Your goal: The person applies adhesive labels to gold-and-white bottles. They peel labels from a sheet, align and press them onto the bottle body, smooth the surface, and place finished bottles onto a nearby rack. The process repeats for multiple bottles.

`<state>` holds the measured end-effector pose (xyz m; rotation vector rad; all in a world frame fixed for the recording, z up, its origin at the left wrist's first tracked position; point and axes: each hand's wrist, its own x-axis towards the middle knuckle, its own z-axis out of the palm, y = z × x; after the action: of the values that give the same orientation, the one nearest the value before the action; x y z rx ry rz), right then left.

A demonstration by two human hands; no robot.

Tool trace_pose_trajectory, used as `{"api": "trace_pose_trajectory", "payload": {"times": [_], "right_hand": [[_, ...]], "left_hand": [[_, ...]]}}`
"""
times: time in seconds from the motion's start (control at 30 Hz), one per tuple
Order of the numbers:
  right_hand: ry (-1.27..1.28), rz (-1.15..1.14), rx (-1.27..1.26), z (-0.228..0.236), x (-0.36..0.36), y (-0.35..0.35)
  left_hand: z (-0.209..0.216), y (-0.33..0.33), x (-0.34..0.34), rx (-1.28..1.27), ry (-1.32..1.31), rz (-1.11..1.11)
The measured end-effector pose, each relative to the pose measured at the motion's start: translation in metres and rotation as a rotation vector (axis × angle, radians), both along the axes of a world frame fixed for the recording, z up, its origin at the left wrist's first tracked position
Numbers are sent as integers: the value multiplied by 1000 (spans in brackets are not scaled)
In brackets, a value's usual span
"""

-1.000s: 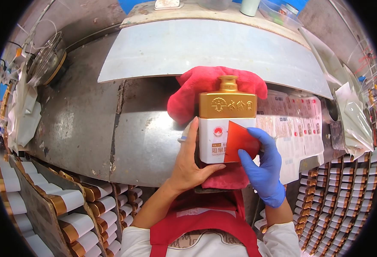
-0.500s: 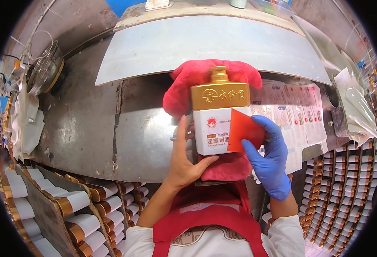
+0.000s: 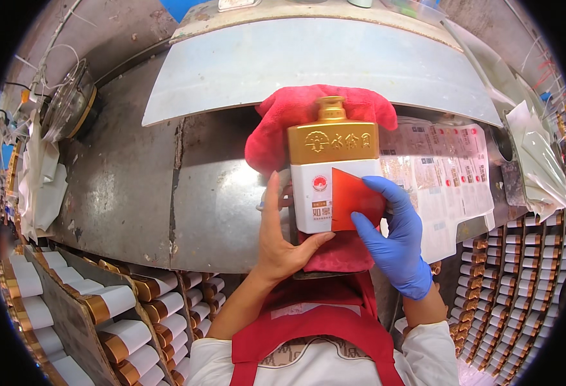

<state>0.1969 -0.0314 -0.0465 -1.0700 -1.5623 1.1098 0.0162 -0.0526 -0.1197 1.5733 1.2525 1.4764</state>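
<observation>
A flat rectangular bottle [image 3: 311, 181] with a gold shoulder and neck and a white lower body lies face up on a red towel [image 3: 270, 143]. My bare left hand [image 3: 282, 248] steadies its lower left corner, thumb along the bottom edge and fingers up the left side. In my right hand [image 3: 395, 238], gloved in blue, a thin orange-red scraper [image 3: 355, 201] is pinched between thumb and fingers. The scraper lies over the right part of the white face, covering some of the printed decoration there.
Sheets of printed transfers [image 3: 447, 167] lie right of the towel. A pale board [image 3: 321, 67] spans the bench [image 3: 212, 199] behind it. Racks of similar gold-and-white bottles stand at lower left [image 3: 128, 338] and lower right [image 3: 511, 289]. White papers [image 3: 534, 161] sit at far right.
My right hand has moved the scraper left across the bottle's white face, so it covers more of the print. My left hand has stayed nearly in place.
</observation>
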Motion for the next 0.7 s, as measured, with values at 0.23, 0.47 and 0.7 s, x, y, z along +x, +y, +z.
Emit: {"api": "trace_pose_trajectory", "payload": {"times": [0.23, 0.47, 0.7], "right_hand": [[-36, 4, 33, -1, 0, 2], [-41, -3, 44, -2, -1, 2], [-113, -19, 81, -2, -1, 4]], "left_hand": [[-1, -1, 0, -14, 9, -1], [0, 0, 2, 13, -17, 15], [-10, 2, 0, 152, 50, 63]]}}
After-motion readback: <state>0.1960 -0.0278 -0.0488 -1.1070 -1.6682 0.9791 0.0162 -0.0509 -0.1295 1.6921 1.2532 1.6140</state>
